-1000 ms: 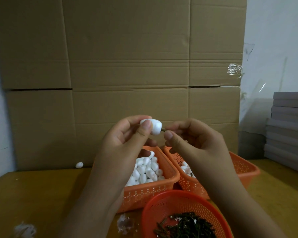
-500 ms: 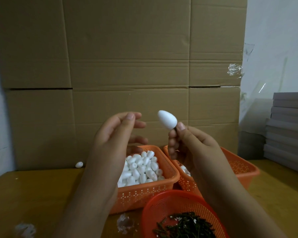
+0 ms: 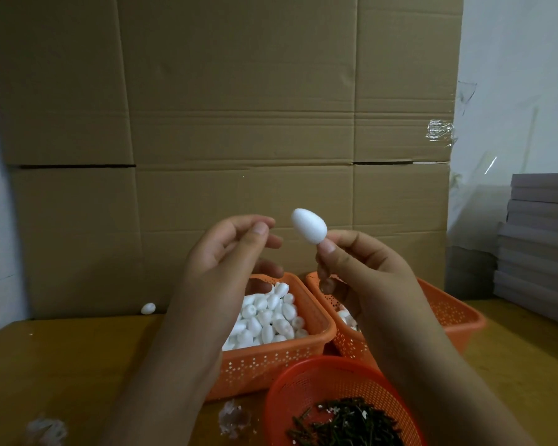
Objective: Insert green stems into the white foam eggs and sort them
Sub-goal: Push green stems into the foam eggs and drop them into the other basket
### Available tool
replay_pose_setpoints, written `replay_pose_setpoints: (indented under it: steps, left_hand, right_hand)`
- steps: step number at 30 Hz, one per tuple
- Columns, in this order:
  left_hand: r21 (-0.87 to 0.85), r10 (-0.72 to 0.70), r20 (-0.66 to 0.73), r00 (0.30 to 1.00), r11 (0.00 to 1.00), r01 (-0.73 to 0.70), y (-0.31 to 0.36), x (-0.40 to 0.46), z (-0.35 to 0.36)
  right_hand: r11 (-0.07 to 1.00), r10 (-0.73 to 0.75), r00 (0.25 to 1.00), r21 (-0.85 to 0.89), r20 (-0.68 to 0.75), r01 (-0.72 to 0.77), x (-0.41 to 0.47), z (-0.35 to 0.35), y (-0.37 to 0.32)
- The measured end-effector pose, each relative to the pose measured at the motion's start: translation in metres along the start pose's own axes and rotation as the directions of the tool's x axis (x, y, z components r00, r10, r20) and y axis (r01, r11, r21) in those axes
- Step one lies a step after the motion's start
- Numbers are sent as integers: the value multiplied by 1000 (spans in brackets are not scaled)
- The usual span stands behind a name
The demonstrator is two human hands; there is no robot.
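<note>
Hiding the stem, right hand [image 3: 358,268] fingers.

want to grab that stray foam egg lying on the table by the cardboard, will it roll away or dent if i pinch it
The stray foam egg is rounded and lies on its side on the bare table, so a nudge would probably roll it. It looks like the one held aloft at its base by the right hand, so likely very light. Foam probably dents under a hard pinch.
</note>
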State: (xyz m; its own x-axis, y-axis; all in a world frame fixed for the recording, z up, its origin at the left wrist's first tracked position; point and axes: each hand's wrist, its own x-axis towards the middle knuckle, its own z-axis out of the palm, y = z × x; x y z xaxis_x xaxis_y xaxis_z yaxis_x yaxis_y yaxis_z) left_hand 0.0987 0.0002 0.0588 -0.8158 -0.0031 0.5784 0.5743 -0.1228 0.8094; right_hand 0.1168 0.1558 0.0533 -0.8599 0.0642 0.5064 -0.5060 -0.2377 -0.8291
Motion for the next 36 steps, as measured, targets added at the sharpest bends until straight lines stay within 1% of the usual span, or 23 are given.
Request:
replay_pose_setpoints:
  steps: [3,6,7,9,10,11,13,14,15,16,17,18,20,21,22,23,25,27,29,32,34,36]
  left_hand:
    - [4,-20,38,999,1000,20,0,-1,1]
    - [-5,-32,60,998,999,33,1,-2,1]
    - [-2,-32,56,998,999,32,1,-2,0]
    - [-9,-29,42,999,1000,29,2,0,-2]
    - [-16,-28,33,999,999,29,2,0,-3]
    - [-18,-29,21,999,999,30,3,1,-3]
    - [-13,-30,-1,1000,999,30,3,3,-5]
    - [-9,-28,-12,1000,1000,28,3,3,-5]
    - [-3,-25,-21,999,1000,25,3,4,-6]
    - [1,-23,-27,999,1000,23,3,4,-7]
    - [1,-20,-30,999,1000,20,3,4,-7]
    - [-2,-19,-31,999,1000,19,3,4,-8]
    - [-6,-20,-34,999,1000,20,4,3,-8]
    - [-5,-21,-34,999,1000,21,4,3,-8]
    - [-2,-23,-34,999,1000,23,4,3,-8]
    - [2,-24,-34,999,1000,24,4,3,-9]
    - [8,-26,-34,999,1000,26,5,3,-9]
    - [18,-26,-38,999,999,27,6,3,-9]
    - [22,-27,-49,998,999,29,6,3,-10]
    - [24,-31,-52,998,999,32,9,5,-11]
    - [16,-29,-62,998,999,30,11,5,-13]
    - [-6,-25,-69,997,1000,25,14,5,-16]
  right_hand:
    - [992,-75,997,-105,-34,71,-1,1,-1]
    - [989,-78,996,-131,-35,73,3,-5,0]
    - [984,-79,996,-164,-43,71,5,-10,1]
    - [947,-78,996,-317,-40,61,12,-23,-1]
    - [896,-73,997,-441,-18,58,16,-30,-1]
    - [810,-66,998,-583,18,64,20,-40,0]
    - [574,-26,998,-816,66,69,28,-57,2]
    - [458,23,997,-888,67,49,32,-66,5]
    - [357,92,994,-934,63,26,35,-74,7]
    - [291,156,987,-957,37,-10,38,-82,12]
    - [247,185,983,-968,-8,-55,41,-89,16]
    - [216,159,985,-972,-63,-97,44,-97,21]
    - [130,1,984,-976,-178,-176,48,-110,30]
    - [87,-52,976,-975,-210,-205,49,-114,33]
    - [51,-59,973,-974,-223,-220,49,-116,36]
    - [29,-23,975,-975,-221,-220,49,-118,39]
    - [44,79,981,-983,-176,-180,50,-115,42]
    - [134,160,983,-985,-88,-110,49,-106,43]
    - [219,233,972,-976,35,-17,45,-91,45]
    - [307,273,952,-950,138,49,37,-66,56]
    - [317,264,952,-946,156,68,39,-51,67]
    - [252,273,950,-964,153,83,48,-37,83]
